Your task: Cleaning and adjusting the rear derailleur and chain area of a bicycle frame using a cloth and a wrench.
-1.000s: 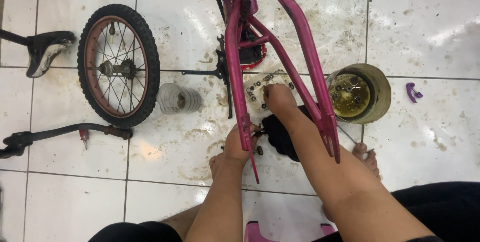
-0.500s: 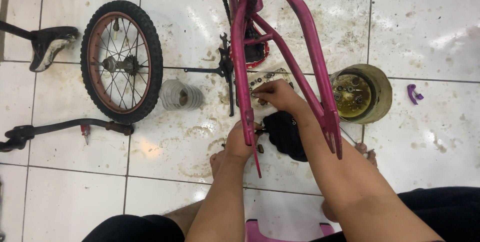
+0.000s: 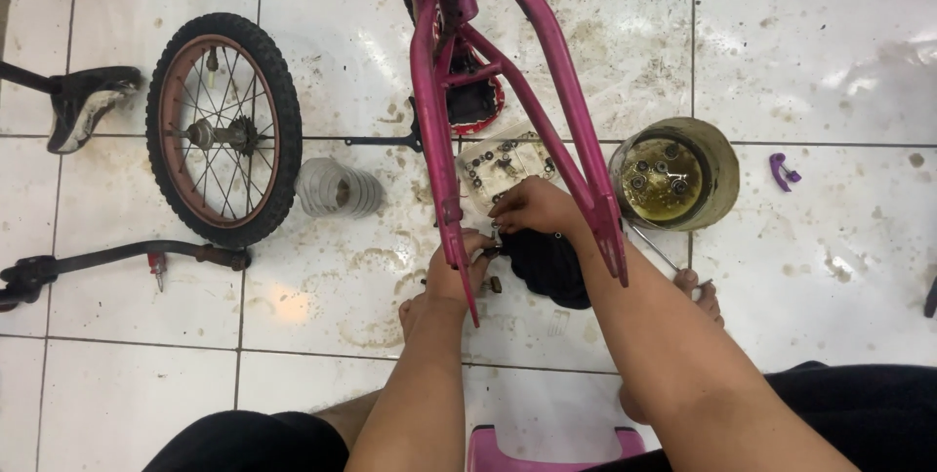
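A pink bicycle frame [image 3: 547, 82] lies on the tiled floor with its rear fork ends pointing at me. My left hand [image 3: 457, 275] grips the left fork end [image 3: 455, 228]. Just right of it, my right hand [image 3: 535, 208] is pinched on a small metal part at that fork end. A black cloth-like lump [image 3: 549, 265] lies under my right wrist. Behind my right hand sits a shallow whitish tray [image 3: 500, 158] with several small metal bits.
A metal bowl [image 3: 717, 164] of oily liquid with bearings stands to the right, a purple clip [image 3: 781, 171] beyond it. A spoked wheel [image 3: 229, 130], grey coiled sleeve [image 3: 337, 189], saddle [image 3: 83, 106] and black bar [image 3: 117, 257] lie left. A pink stool [image 3: 547, 448] is at my knees.
My right hand has come back from the whitish tray to the left fork end, beside my left hand. The left hand stayed on the frame.
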